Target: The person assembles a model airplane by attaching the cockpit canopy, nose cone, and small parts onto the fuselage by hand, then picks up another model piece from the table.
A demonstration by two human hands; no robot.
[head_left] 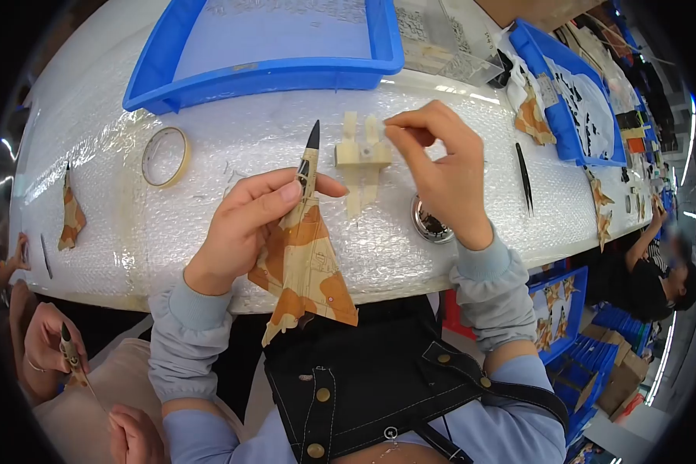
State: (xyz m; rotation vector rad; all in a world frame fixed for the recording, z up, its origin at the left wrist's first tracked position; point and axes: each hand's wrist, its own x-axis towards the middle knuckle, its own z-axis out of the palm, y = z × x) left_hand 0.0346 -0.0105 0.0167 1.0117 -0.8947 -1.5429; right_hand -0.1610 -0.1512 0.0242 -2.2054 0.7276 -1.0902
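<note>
One long desk (pixel 116 201) under clear bubbled sheeting fills most of the view, with one person (pixel 649 278) in black at the far right. The wearer's left hand (pixel 247 220) grips one tan-and-orange model plane (pixel 313 255), thumb and fingers around it near the cockpit, its dark nose pointing away over the near part of the desk. The right hand (pixel 448 158) has thumb and index finger closed tip to tip beside one beige block (pixel 346 155); whether they pinch anything, I cannot tell. Four pale strip ends (pixel 353 203) show at that block, two beyond it and two on the near side. Three other planes lie on the desk: one left plane (pixel 71 218) and two right planes (pixel 535 122). Also there: one tape roll (pixel 185 155), one pair of black tweezers (pixel 524 179), one round metal dish (pixel 431 224) just beside the right wrist, and two blue trays (pixel 263 75), one at the far edge, one at the right. A lower blue tray (pixel 581 290), below the desk, carries at least four planes. At the lower left, a co-worker's two hands (pixel 50 344) show, one holding one dark-nosed plane (pixel 71 353)
</note>
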